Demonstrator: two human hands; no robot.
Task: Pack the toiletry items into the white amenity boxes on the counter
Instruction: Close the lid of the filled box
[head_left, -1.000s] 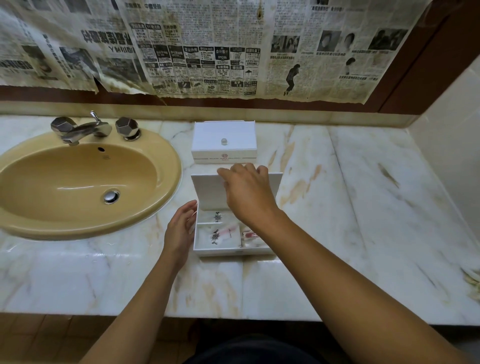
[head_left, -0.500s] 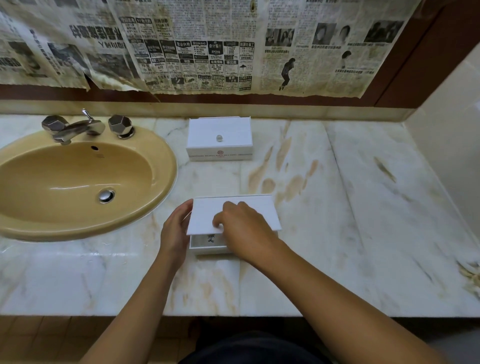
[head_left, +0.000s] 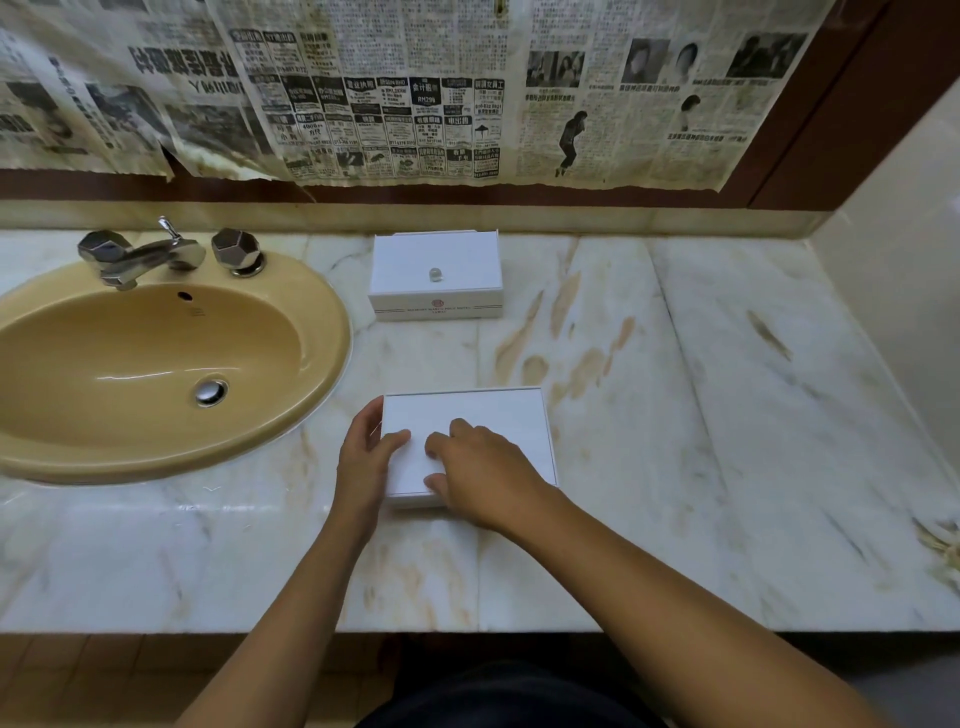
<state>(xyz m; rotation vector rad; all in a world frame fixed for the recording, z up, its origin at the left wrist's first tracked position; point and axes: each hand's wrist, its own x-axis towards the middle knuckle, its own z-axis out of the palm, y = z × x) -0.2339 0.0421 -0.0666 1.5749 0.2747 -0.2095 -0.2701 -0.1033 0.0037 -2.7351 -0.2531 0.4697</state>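
Two white amenity boxes stand on the marble counter. The far box (head_left: 435, 275) is closed, with a small clear knob on its lid. The near box (head_left: 498, 415) now has its lid down, so its toiletry contents are hidden. My left hand (head_left: 363, 457) grips the near box's left side, thumb on top of the lid. My right hand (head_left: 483, 473) lies on the lid with bent fingers over its middle and the thumb at the front edge. It hides the lid's knob.
A yellow sink (head_left: 322, 332) with a chrome tap (head_left: 140, 257) fills the left of the counter. Newspaper (head_left: 415, 93) covers the wall behind. A tiled side wall (head_left: 893, 291) closes the right end. Some dried debris (head_left: 940, 545) lies at the counter's right edge.
My right hand has swung the near box's lid from upright down to fully closed. The left hand stayed at the box's left side, its thumb now on the lid.
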